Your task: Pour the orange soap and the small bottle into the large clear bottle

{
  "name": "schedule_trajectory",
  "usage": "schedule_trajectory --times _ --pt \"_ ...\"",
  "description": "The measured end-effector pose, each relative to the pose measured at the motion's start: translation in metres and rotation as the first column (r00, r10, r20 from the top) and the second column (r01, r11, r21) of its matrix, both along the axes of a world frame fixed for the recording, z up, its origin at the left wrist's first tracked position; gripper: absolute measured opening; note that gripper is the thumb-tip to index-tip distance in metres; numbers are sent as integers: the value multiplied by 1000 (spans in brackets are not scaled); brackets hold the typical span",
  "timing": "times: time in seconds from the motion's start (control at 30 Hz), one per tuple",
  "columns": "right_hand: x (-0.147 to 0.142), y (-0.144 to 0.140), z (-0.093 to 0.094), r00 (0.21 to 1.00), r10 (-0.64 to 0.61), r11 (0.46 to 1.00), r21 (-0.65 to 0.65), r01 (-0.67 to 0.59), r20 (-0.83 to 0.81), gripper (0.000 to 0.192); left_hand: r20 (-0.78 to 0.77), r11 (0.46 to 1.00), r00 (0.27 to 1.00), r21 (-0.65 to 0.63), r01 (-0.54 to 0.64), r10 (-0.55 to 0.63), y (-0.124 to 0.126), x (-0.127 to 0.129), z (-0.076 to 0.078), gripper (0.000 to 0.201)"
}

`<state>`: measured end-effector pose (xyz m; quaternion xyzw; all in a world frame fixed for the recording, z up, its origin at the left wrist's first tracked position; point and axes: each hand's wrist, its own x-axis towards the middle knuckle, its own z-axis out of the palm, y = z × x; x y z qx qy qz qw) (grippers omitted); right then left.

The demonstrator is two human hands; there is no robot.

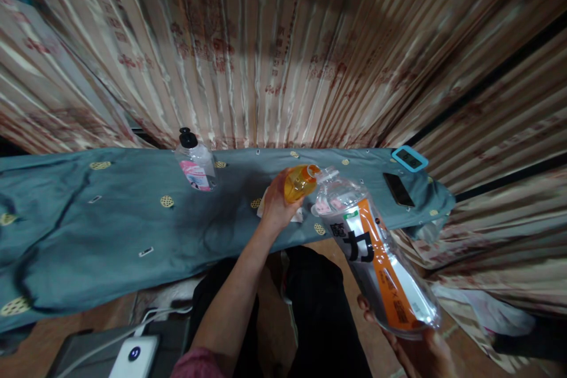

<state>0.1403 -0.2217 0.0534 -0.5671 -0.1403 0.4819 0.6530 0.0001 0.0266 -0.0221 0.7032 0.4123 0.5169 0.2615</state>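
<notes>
My left hand (pixel 275 204) grips a small orange translucent bottle (pixel 297 182) over the front part of the blue-green covered table (pixel 133 218). My right hand (pixel 419 349) holds from below a large clear refill pouch (pixel 376 254) with an orange stripe and black lettering. The pouch is tilted, and its spout (pixel 326 175) touches the orange bottle's mouth. A white cloth or tissue (pixel 264 205) lies on the table under my left hand, mostly hidden.
A clear bottle with a black cap and pink label (pixel 196 164) stands at the table's back. A black phone (pixel 398 189) and a blue-framed digital device (pixel 410 158) lie at the right end. Striped curtains hang behind. A white power bank (pixel 133 355) with a cable sits lower left.
</notes>
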Motion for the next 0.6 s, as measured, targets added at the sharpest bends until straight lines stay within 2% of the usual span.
schedule_trajectory --times 0.27,0.6 --pt "0 0 2 1000 -14 1000 -13 14 11 55 1 1000 1000 12 -15 15 0 1 -3 66" --pt "0 0 2 999 -46 999 -4 46 0 57 -20 1000 1000 -3 -3 3 -1 0 3 63"
